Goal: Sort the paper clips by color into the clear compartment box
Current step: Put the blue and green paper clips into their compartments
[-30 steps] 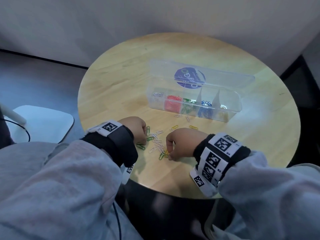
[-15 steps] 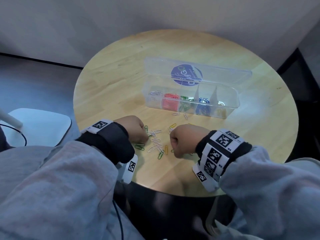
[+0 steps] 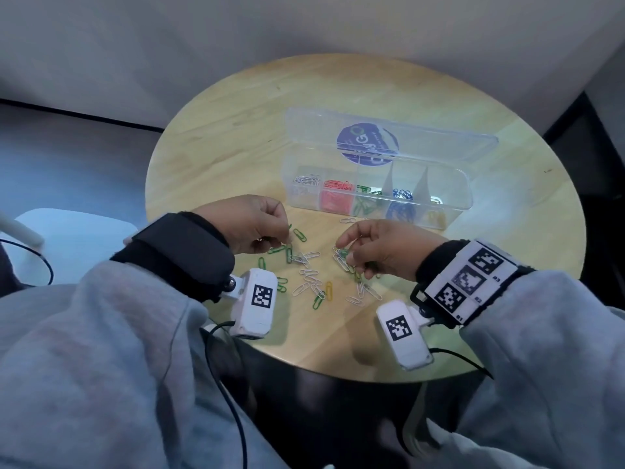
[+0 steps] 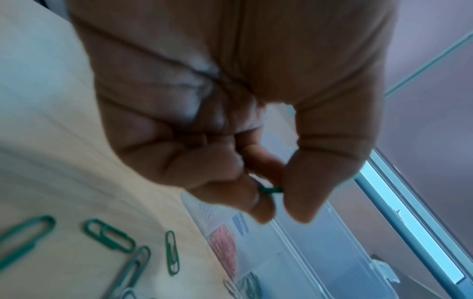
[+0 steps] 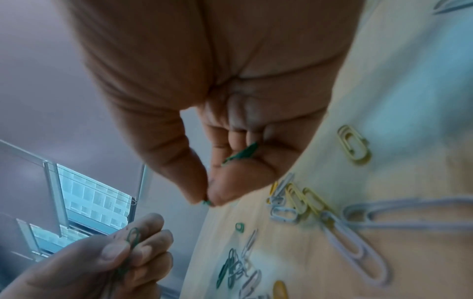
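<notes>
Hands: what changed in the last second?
Both rose off the table from the clip pile. The left hand now pinches a green clip, and the right hand holds green clips too. The box stayed open in place.

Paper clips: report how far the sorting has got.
Done: the clear compartment box already holds white, red, green, blue and yellow groups. In hand: the left hand and the right hand each pinch green clips. Left: loose clips, green, white and yellow, on the table.
</notes>
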Demonstrator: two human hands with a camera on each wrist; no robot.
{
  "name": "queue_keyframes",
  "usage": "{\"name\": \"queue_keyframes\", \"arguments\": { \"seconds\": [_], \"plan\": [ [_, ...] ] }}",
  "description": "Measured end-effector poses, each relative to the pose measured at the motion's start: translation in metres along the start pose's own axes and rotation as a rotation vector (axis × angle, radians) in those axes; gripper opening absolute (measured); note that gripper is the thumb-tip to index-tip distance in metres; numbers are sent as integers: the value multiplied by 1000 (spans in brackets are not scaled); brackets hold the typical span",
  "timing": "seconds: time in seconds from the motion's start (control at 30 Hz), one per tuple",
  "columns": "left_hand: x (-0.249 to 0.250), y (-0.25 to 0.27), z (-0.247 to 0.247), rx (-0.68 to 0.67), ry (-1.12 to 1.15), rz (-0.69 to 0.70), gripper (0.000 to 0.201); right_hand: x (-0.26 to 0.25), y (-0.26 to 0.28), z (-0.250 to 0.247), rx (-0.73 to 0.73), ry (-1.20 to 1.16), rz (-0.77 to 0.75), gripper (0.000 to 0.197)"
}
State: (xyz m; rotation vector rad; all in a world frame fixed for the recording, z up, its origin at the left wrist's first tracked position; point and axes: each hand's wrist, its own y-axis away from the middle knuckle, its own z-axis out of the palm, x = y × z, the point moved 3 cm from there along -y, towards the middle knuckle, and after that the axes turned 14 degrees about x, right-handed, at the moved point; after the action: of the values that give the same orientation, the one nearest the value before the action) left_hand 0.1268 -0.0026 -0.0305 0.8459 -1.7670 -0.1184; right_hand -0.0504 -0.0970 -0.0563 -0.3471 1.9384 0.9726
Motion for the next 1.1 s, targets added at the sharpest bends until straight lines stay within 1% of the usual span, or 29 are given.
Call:
{"name": "queue_keyframes", "arguments": {
  "seconds": [0.1, 0.27, 0.33, 0.4, 0.43, 0.53, 0.57, 0.6, 0.73, 0.87, 1.0, 1.1],
  "plan": [
    [-1, 0, 0, 7, 18, -3, 31, 1, -2, 0, -3, -69, 19, 25],
    [1, -2, -10, 86, 134, -55, 24, 0, -2, 2, 80, -74, 68, 32],
    [1, -4, -13, 110, 104, -67, 22, -1, -3, 4, 72, -43, 70, 31],
    [-1, -6, -15, 130, -18, -72, 13, -2, -3, 5, 45, 85, 16, 26],
    [-2, -7, -15, 130, -134, -69, 7, -4, -3, 6, 30, 193, -36, 22],
    [-11, -11, -19, 171, -572, -13, 18, -12, 4, 14, -43, 516, -175, 15],
    [-14, -12, -20, 196, -662, 14, 19, -15, 6, 18, -76, 602, -205, 14],
    [-16, -13, -19, 212, -703, 36, 19, -17, 9, 24, -108, 674, -228, 13],
    [-18, -14, -11, 243, -723, 91, 12, -19, 12, 43, -182, 877, -284, 15],
    [-17, -17, -2, 218, -758, 119, 11, -19, 8, 55, -191, 1028, -347, 21],
    [-19, -22, 4, 201, -780, 126, 13, -20, 4, 65, -215, 1140, -422, 9],
    [-20, -24, 7, 177, -774, 107, 13, -20, 0, 67, -220, 1157, -406, 7]
  ]
}}
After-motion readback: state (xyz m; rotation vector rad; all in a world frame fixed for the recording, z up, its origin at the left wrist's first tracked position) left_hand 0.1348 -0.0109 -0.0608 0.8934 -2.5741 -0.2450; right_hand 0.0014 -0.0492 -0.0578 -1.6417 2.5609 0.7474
